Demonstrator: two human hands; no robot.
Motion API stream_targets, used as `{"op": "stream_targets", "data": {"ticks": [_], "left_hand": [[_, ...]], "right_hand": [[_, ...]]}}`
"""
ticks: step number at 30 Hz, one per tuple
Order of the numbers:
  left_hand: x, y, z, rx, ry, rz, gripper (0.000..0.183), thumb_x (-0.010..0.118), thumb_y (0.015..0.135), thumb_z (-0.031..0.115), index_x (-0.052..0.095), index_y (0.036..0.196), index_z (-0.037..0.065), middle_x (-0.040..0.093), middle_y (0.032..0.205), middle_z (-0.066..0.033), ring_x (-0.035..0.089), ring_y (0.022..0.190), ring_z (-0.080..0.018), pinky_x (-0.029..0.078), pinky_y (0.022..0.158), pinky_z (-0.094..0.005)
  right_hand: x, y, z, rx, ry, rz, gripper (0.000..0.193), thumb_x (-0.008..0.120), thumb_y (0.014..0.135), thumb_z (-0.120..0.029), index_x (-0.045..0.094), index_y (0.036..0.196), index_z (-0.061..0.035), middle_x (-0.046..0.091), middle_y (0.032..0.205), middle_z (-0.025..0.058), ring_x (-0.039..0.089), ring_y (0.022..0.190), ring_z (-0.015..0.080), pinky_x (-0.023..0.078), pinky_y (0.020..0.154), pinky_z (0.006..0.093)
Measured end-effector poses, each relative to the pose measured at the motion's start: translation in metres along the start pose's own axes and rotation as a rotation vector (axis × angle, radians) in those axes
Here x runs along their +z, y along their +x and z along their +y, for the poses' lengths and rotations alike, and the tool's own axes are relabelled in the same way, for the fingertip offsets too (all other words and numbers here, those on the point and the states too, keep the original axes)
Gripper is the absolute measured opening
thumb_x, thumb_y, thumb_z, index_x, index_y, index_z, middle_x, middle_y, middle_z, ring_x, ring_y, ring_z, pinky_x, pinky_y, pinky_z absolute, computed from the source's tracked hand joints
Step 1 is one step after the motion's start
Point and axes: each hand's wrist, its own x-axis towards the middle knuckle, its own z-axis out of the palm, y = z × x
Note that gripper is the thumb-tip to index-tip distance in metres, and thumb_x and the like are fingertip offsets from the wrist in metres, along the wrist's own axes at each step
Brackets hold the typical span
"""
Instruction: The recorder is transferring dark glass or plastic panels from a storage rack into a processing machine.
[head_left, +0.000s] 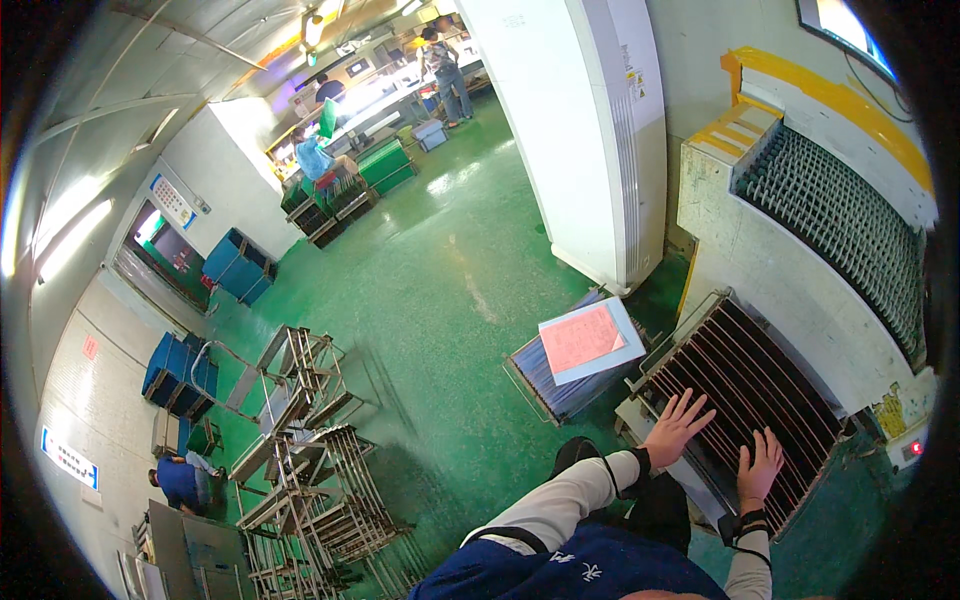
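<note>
A slotted metal rack with thin bars and dark gaps stands low in front of me. My left hand is over its near left side, palm down, fingers spread. Over its near middle is my right hand, its fingers stretched out and thumb apart. Neither hand holds anything; whether the fingertips touch the bars I cannot tell. Left of the rack, a pink sheet of paper lies on a pale blue board, on top of a rack of upright bluish panels.
A roller conveyor machine rises beyond the slotted rack. A tall white cabinet stands ahead. Stacked metal frames and blue bins are at left. One person bends at lower left; several others work at a far bench.
</note>
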Motion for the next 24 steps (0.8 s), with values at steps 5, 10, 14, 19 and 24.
{"op": "stream_targets", "data": {"ticks": [5,10,14,19,24], "left_hand": [[-0.004,0.001,0.002,-0.001,0.015,-0.009,0.099,0.063,0.083,-0.004,0.029,0.173,0.019,0.017,0.181,-0.0164,0.008,0.168,-0.0449,0.009,0.136,-0.0606],[-0.007,0.0,0.004,-0.008,0.008,-0.016,0.097,0.061,0.084,-0.005,0.029,0.173,0.019,0.019,0.181,-0.0162,0.009,0.168,-0.0446,0.01,0.136,-0.0606],[-0.005,0.001,0.003,-0.009,0.01,-0.02,0.097,0.061,0.084,-0.004,0.03,0.173,0.019,0.019,0.181,-0.0163,0.009,0.168,-0.0446,0.01,0.136,-0.0606],[0.001,0.0,0.0,0.011,-0.017,0.029,0.099,0.062,0.082,-0.005,0.03,0.173,0.018,0.02,0.181,-0.0164,0.009,0.168,-0.0449,0.01,0.136,-0.0608],[0.005,0.0,-0.002,0.018,-0.002,0.06,0.1,0.063,0.081,-0.005,0.031,0.172,0.018,0.019,0.181,-0.0163,0.009,0.168,-0.0449,0.011,0.135,-0.0612]], "right_hand": [[0.003,0.0,0.004,-0.005,-0.005,0.009,0.045,0.062,0.105,-0.03,0.064,0.144,-0.0089,0.054,0.16,0.0139,0.046,0.147,0.0398,0.033,0.122,0.0577],[0.001,-0.001,0.002,-0.012,-0.006,0.011,0.044,0.063,0.104,-0.028,0.064,0.144,-0.0091,0.054,0.16,0.0138,0.047,0.147,0.0392,0.033,0.122,0.0575],[0.001,-0.001,0.002,-0.018,-0.006,0.022,0.045,0.064,0.103,-0.027,0.064,0.144,-0.0092,0.054,0.16,0.0139,0.047,0.147,0.039,0.034,0.122,0.0573],[0.001,0.0,0.002,-0.016,-0.002,0.02,0.045,0.064,0.103,-0.027,0.064,0.144,-0.0095,0.055,0.16,0.0139,0.047,0.147,0.0389,0.034,0.122,0.0572],[0.0,0.0,-0.001,-0.007,-0.001,0.014,0.046,0.065,0.102,-0.027,0.064,0.144,-0.0096,0.055,0.159,0.0139,0.047,0.147,0.039,0.034,0.122,0.0572]]}}
